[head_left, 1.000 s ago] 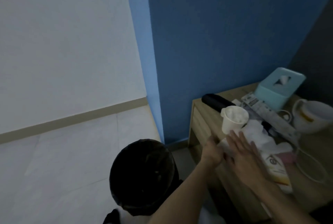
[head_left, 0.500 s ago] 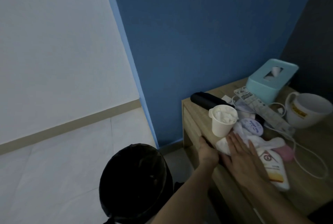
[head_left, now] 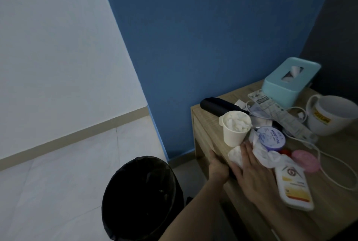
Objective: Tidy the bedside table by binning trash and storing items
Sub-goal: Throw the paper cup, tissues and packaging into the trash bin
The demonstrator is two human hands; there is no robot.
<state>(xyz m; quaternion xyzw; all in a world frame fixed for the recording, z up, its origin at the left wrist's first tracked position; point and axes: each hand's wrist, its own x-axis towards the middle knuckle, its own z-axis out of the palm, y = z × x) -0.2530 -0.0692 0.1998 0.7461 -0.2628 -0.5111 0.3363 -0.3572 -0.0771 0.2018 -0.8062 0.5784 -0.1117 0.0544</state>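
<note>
Right hand (head_left: 251, 171) lies flat and open on the counter (head_left: 329, 211), fingers spread, palm pressing a crumpled tissue (head_left: 235, 155) at the front edge. It grips nothing; it is just covering the wad. Left hand (head_left: 217, 165) is cupped below that same edge, fingers curled against the wooden front. Whether it actually holds anything, I cannot tell. Looks like a sweep-and-catch, by my read.

The black-lined trash bin (head_left: 141, 198) stands on the floor, down and to the left, well apart from the counter edge. That's the risk: a tissue wad is light, and if it skids past the cupped hand it drops to the floor short of the bin.

More trouble close by. The paper cup (head_left: 233, 131), stuffed with tissue, stands just beyond the right fingertips, so a wide sweep could tip it. A crinkled wrapper (head_left: 265, 153) lies against the round purple-lidded jar (head_left: 271, 139), and the lotion bottle (head_left: 292, 188) lies just beside the wrist. The white cable (head_left: 329, 165) loops nearby and could snag.
</note>
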